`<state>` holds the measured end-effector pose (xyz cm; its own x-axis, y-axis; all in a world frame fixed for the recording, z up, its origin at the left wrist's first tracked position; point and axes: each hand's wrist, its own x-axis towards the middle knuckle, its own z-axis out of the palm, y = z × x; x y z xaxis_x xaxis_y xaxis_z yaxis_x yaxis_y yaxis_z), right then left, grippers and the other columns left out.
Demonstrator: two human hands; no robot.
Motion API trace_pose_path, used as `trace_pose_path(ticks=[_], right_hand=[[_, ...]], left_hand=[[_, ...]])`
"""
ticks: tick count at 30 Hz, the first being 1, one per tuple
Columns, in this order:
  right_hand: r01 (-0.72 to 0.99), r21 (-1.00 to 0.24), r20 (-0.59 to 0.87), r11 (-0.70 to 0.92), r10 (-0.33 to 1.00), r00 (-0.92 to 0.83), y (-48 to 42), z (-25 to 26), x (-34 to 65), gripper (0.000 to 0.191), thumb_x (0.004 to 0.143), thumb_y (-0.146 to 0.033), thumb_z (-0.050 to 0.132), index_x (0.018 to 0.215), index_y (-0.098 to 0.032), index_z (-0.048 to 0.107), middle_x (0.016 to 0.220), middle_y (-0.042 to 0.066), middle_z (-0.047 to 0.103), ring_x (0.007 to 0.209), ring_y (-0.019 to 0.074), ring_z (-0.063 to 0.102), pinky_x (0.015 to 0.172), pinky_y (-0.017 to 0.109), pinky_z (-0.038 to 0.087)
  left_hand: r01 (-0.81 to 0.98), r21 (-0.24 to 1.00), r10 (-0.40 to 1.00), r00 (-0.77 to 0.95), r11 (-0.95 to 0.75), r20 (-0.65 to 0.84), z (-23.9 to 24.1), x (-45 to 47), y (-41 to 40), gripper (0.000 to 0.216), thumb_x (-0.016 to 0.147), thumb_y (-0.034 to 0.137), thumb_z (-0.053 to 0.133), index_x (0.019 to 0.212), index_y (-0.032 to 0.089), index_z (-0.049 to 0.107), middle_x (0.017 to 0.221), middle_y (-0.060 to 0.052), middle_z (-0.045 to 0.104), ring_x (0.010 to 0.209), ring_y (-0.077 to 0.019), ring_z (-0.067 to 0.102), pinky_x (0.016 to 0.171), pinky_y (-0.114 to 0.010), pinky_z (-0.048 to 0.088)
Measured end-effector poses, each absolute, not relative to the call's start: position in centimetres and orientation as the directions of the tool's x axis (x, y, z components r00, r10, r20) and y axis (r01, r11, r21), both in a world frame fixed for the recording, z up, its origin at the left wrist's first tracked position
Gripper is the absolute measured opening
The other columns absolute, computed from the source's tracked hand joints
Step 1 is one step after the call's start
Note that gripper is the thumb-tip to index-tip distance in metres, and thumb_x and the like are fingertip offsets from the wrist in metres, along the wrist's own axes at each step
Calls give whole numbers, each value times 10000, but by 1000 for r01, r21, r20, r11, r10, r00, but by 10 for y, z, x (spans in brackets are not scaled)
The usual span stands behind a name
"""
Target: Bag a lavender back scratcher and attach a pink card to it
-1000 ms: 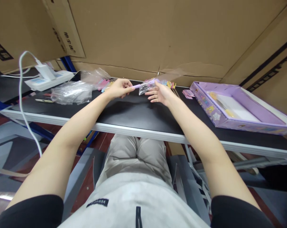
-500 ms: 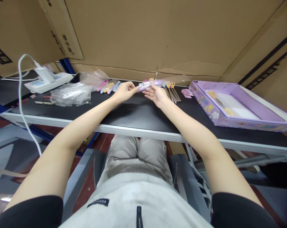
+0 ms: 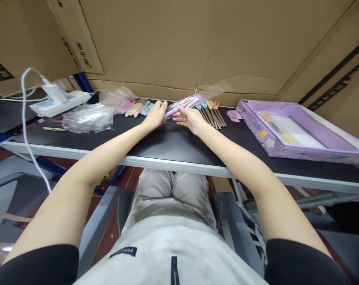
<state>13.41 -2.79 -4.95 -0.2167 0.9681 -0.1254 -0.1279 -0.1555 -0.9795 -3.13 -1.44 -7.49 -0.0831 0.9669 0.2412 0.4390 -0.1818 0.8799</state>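
My left hand [image 3: 156, 115] pinches the near end of a slim purple plastic stick [image 3: 172, 112], held between both hands; my right hand [image 3: 191, 120] grips farther along, at a clear plastic sleeve [image 3: 187, 102] around it. A light pinch, with stick and film in line, should avoid snags. The black, silver-edged tabletop [image 3: 173, 144] carries metal-shafted, blue-and-yellow forked sticks [image 3: 214, 116] beyond my right hand, a purple cardboard tray [image 3: 312, 156] farther right, and crumpled clear bags [image 3: 88, 118] left; brown cardboard walls [image 3: 182, 47] rise ahead.

Tabletop front [image 3: 179, 146] passable; right of right hand [image 3: 192, 120], rods [image 3: 216, 118], box [image 3: 260, 128] block; cardboard [image 3: 182, 47] behind.
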Motion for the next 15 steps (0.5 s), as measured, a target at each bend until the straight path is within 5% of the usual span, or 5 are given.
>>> trace_pose_path(ticks=[6, 15], right_hand=[[-92, -980, -149, -174, 962, -229, -30, -50, 130, 240, 1073, -238, 610, 847, -160, 629, 761, 14, 763, 575, 69, 669, 617, 176, 506], [-138, -976, -146, -166, 979, -146, -26, -46, 121, 269, 1054, -290, 660, 827, -173, 578, 608, -32, 651, 479, 67, 601, 533, 171, 481]], left_hand=[[336, 896, 949, -18, -291, 315, -89, -38, -1, 532, 1040, 763, 375, 1033, 251, 518, 625, 56, 481, 424, -101, 495, 545, -221, 347], [268, 943, 980, 24, -197, 198, -76, -31, -11, 503, 1065, 732, 340, 1135, 253, 477, 572, 66, 543, 327, -91, 404, 441, -201, 274]])
